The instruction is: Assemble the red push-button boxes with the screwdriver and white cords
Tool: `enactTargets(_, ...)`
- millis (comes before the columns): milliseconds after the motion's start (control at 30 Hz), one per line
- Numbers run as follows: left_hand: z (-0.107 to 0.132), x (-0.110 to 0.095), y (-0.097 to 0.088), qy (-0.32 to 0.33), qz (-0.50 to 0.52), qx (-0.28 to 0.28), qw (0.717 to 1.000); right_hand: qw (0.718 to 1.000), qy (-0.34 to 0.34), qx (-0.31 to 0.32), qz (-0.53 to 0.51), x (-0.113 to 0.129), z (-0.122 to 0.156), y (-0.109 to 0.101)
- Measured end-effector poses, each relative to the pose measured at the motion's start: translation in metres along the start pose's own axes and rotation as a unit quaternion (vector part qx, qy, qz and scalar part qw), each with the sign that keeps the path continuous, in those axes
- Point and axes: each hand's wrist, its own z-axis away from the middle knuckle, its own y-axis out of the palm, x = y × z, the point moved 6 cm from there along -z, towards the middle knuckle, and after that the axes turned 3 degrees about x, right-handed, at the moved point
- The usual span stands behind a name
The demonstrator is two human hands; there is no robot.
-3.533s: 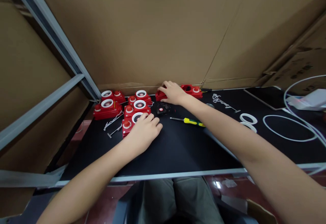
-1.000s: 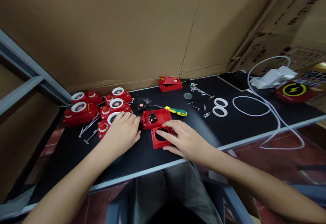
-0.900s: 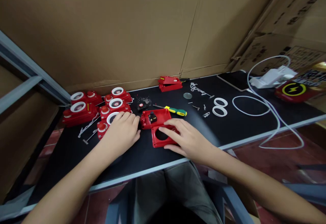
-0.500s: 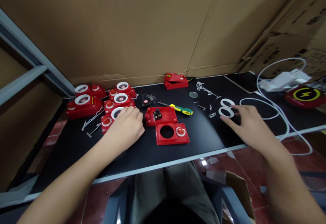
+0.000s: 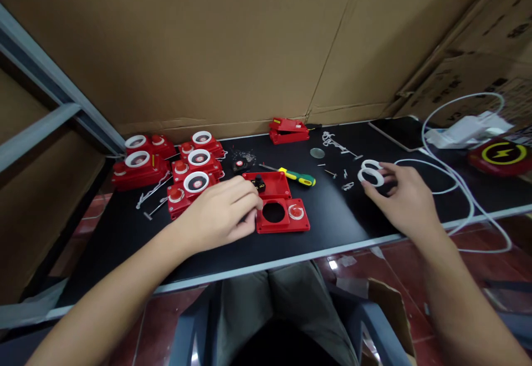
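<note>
White ring (image 5: 379, 178) was over on the right of the black table (image 5: 332, 230), face tipped up — my right hand (image 5: 406, 195) had thumb and fingers clamped on its rim. Red cover (image 5: 286, 219) lay mid-table, long axis left-to-right, button end pointing right. Left hand (image 5: 224, 211) curled beside it — couldn't tell if gripping.

The left hand (image 5: 224, 211) is palm-down, fingers (image 5: 248, 193) curled, thumb (image 5: 247, 226) beneath them, the left forearm (image 5: 116, 294) slanting back and outward. Well to its right, the right hand (image 5: 409, 197) is turned inward, thumb and forefinger (image 5: 389, 168) pointing leftward, the right forearm (image 5: 469, 294) behind it.
</note>
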Motion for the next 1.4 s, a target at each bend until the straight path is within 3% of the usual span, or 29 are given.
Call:
enactTargets(100,0.001,-0.006,0.01,0.027,0.036,0.039,0.998,0.997,-0.065,0.001,-0.05,0.035,-0.004,-0.005)
enactTargets(233,0.006,-0.006,0.024,0.039,0.043,0.091,0.994,0.966,-0.216,0.055,-0.131,0.109,-0.01,-0.014)
enactTargets(367,0.008,-0.004,0.028,0.052,0.06,0.116,0.99,0.893,-0.38,0.137,-0.199,0.179,-0.017,-0.006)
enactTargets(500,0.007,-0.001,0.024,0.055,0.082,0.118,0.988,0.822,-0.502,0.158,-0.218,0.215,-0.02,0.028)
enactTargets(567,0.007,0.0,0.022,0.051,0.093,0.12,0.987,0.797,-0.526,0.184,-0.234,0.221,-0.017,0.048)
enactTargets(667,0.005,0.003,0.015,0.03,0.113,0.1,0.988,0.795,-0.499,0.194,-0.284,0.216,-0.013,0.062)
enactTargets(833,0.003,0.013,0.001,-0.044,0.126,0.063,0.989,0.804,-0.439,0.237,-0.323,0.203,-0.005,0.059)
enactTargets(1067,0.009,0.032,0.004,-0.215,0.225,0.129,0.942,0.812,-0.42,0.291,-0.282,0.206,0.01,0.063)
enactTargets(1200,0.009,0.033,0.01,-0.231,0.275,0.146,0.922,0.815,-0.411,0.302,-0.276,0.21,0.018,0.066)
enactTargets(1400,0.006,0.028,0.018,-0.222,0.275,0.159,0.922,0.809,-0.403,0.324,-0.279,0.212,0.02,0.07)
